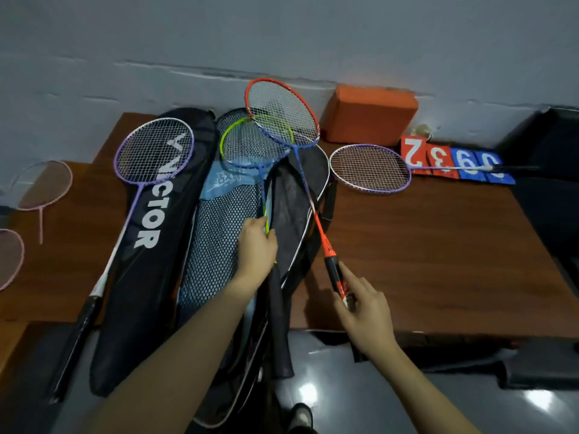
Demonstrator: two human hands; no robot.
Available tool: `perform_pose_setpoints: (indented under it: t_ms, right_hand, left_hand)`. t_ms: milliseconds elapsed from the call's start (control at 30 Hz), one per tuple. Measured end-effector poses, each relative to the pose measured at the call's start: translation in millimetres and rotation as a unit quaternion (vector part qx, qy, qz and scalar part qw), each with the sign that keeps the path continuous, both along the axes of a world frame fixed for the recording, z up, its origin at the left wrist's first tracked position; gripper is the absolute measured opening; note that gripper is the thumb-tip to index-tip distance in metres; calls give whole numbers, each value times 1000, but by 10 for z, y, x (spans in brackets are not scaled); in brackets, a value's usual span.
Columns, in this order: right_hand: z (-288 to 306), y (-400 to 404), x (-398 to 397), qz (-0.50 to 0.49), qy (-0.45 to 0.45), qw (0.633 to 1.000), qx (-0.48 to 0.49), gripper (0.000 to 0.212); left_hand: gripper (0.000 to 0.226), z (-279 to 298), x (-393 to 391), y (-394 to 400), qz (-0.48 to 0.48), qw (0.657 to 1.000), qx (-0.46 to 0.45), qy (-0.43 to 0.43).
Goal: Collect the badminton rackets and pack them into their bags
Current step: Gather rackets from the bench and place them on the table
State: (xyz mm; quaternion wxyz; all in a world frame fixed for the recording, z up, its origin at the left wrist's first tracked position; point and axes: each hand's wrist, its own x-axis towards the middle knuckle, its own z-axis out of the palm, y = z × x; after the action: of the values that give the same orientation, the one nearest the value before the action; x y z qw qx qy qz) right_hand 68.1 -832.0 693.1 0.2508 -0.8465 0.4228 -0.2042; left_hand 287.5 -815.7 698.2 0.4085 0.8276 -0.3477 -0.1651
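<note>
An orange-and-blue racket [283,117] is tilting up off the table, its head overlapping that of a green-and-blue racket [255,142], whose shaft is running down into an open black bag [291,208] at the centre. Just left of it a blue mesh bag [216,242] is lying flat. Further left, a black bag marked VICTOR [150,245] is lying lengthwise, with a purple racket [153,150] resting across its far end — handle pointing near and overhanging the table edge. A second purple racket [371,168] is lying flat to the right, handle pointing right. Two pink rackets [44,184] are lying at the far left — partly out of frame.
</note>
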Motion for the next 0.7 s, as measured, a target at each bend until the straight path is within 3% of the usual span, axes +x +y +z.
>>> perform_pose_setpoints:
  t_ms: [200,267,367,700]
  right_hand:
    - [-209,66,243,-6,14,1000,22,62]
    - [-262,123,291,2,10,1000,30,61]
    - [-309,188,348,6,13,999,32,58]
    - [-554,86,521,32,77,996,38,55]
  left_hand:
    - [68,-530,97,32,-137,979,70,132]
    - [66,-561,-42,219,-171,977,122,37]
    - [58,-659,-192,457,-174,975,99,-96]
    - [55,-742,-238,701,-175,967,136,-126]
